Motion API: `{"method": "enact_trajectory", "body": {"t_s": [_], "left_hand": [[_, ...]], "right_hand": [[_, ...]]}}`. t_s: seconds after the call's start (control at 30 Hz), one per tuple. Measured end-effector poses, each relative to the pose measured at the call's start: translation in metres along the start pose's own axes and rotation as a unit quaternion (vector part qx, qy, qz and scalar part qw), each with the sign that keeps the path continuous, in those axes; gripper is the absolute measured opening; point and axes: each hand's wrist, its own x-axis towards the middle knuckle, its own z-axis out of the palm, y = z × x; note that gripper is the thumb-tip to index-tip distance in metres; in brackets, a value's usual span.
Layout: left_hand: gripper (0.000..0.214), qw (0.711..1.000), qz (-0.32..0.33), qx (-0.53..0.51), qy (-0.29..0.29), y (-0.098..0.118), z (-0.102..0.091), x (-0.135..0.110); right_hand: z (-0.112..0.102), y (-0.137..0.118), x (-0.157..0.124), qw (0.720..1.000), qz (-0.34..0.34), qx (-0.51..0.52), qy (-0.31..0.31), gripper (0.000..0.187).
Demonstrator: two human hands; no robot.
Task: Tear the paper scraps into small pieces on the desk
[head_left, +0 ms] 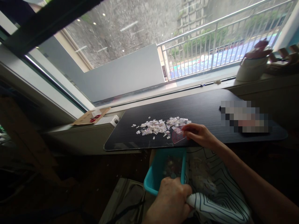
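Note:
A pile of small white paper scraps (155, 127) lies spread on the black tabletop (144, 110). My right hand (198, 134) is at the pile's right side, its fingers closed on a pinkish see-through protractor (177, 136) that touches the scraps. Below the table's front edge, my left hand (174, 197) grips the bunched edge of a white cloth bag (224, 189) with black wavy lines. That hand also lies against the near rim of a teal plastic basket (151, 179). Scraps show dimly inside both the basket and the bag.
Behind the table is a window with a railing (216, 46) outside. Red-handled scissors (95, 118) rest on brown paper on the left sill. A pixelated patch covers something on the table's right. A white pot (252, 67) stands at the back right. Some scraps dot the dark floor.

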Motion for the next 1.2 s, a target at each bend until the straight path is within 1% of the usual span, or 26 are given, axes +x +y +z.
{"method": "enact_trajectory", "body": {"t_s": [0.07,0.13,0.2,0.3,0.37,0.53,0.63,0.7,0.77,0.9,1.1,1.2], "left_hand": [[0.007,1.000,0.005,0.003,0.005,-0.001,0.000,0.000],[0.008,1.000,0.006,0.006,0.003,-0.002,0.000,0.000],[0.008,1.000,0.003,0.011,-0.003,-0.003,0.000,0.001],[0.006,1.000,-0.002,0.016,-0.005,-0.005,0.000,0.001],[0.006,1.000,-0.003,0.012,-0.003,-0.006,0.001,0.001],[0.004,1.000,-0.004,0.005,0.016,-0.007,0.004,0.000],[0.006,1.000,-0.003,0.002,0.026,-0.006,0.005,0.000],[0.007,1.000,0.001,-0.003,0.028,-0.006,0.006,-0.001],[0.008,1.000,0.002,-0.006,0.027,-0.006,0.006,-0.001],[0.007,0.999,0.001,-0.006,0.031,-0.008,0.006,-0.001],[0.005,0.999,0.011,0.001,0.036,-0.011,0.006,0.000],[0.004,0.999,0.002,0.004,0.034,-0.011,0.006,0.000]], "right_hand": [[0.002,0.003,0.004,0.999,-0.001,0.004,0.032,0.020],[0.006,0.007,0.008,0.999,-0.007,0.002,0.050,0.022],[0.011,0.011,0.013,0.998,-0.024,-0.015,0.047,0.021],[0.017,0.016,0.017,0.997,-0.053,-0.057,0.021,0.020],[0.018,0.017,0.017,0.995,-0.063,-0.079,0.015,0.020],[0.014,0.012,0.012,0.993,-0.054,-0.099,0.041,0.016],[0.012,0.011,0.012,0.990,-0.046,-0.110,0.076,0.019],[0.013,0.014,0.013,0.989,-0.043,-0.117,0.085,0.020],[0.014,0.017,0.015,0.990,-0.044,-0.113,0.071,0.020],[0.016,0.021,0.017,0.996,-0.044,-0.076,0.022,0.019],[0.019,0.017,0.014,0.996,-0.049,-0.076,0.006,0.021],[0.022,0.013,0.011,0.996,-0.038,-0.066,-0.038,0.022]]}}
